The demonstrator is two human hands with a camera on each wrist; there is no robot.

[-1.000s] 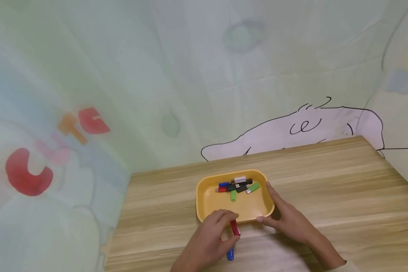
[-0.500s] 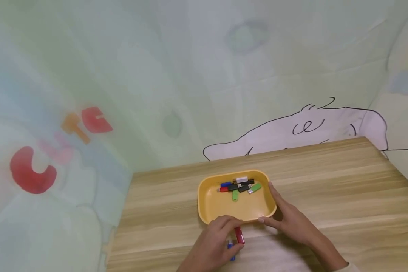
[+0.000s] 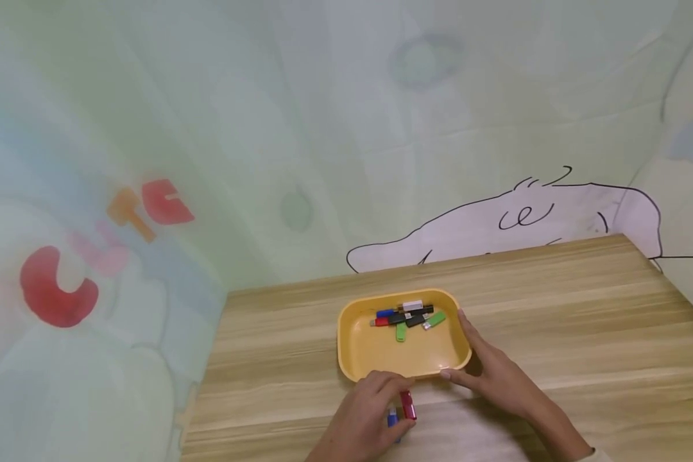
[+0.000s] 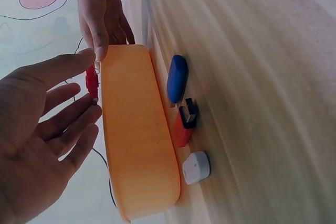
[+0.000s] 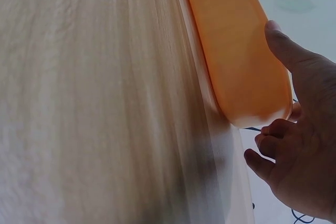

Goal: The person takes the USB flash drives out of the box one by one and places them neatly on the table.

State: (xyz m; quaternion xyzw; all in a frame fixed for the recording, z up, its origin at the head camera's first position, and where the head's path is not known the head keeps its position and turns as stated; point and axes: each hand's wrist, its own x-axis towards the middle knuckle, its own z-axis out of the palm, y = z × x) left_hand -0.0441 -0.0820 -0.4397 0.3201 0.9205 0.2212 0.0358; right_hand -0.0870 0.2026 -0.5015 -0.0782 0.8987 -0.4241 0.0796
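Note:
My left hand [image 3: 360, 417] pinches a red USB stick [image 3: 408, 405] between thumb and fingertips, just in front of the yellow plastic tray [image 3: 375, 359]. In the left wrist view that red stick stands about level with the tray's rim, apart from the table. My right hand [image 3: 502, 378] grips the tray's near right corner, thumb at the front rim and fingers along the right side. On the table before the tray lie a blue USB stick [image 4: 177, 78], a red one with a dark end [image 4: 185, 127] and a white one [image 4: 196, 168]; the left hand partly hides these in the head view.
Several USB sticks lie grouped toward the tray's far side, among them a green one [image 3: 435, 320], a white one [image 3: 412, 306] and a blue one [image 3: 385, 313]. The wooden table [image 3: 566, 308] meets a printed cloth wall [image 3: 300, 128] behind and at the left.
My left hand has shifted slightly toward me and right with the red USB stick, showing more of the blue stick beneath. The right hand keeps its grip on the tray.

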